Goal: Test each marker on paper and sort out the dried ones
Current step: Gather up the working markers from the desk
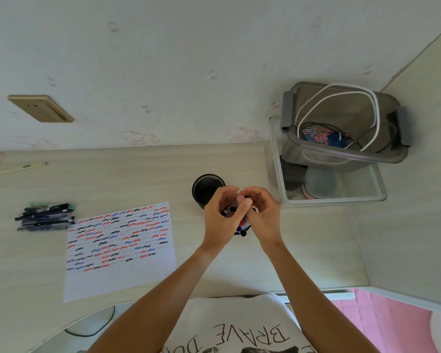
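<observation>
Both sets of fingers are curled in tight around a bundle of markers [239,222] held upright over the desk. The left hand [220,220] wraps the bunch from the left, its thumb lying across the top, and the right hand [264,217] cups it from the right, fingertips bent in over the caps. You can only see a few black, red and blue ends poking out between the palms, so no idea how many are in there.

Just past the hands, on the far side, sits a black mesh cup [206,188], which looks empty from here.

Off to the left, the paper [120,250] is covered about two thirds down with red, blue and black squiggles, some faint, so I'd say most of the testing is done. Further left there's a pile of pens [45,217] lying flat, probably the sorted-out group, though whether that's the dried ones I can't tell.

My guess is what's left is just dropping the bunch into the cup.
</observation>
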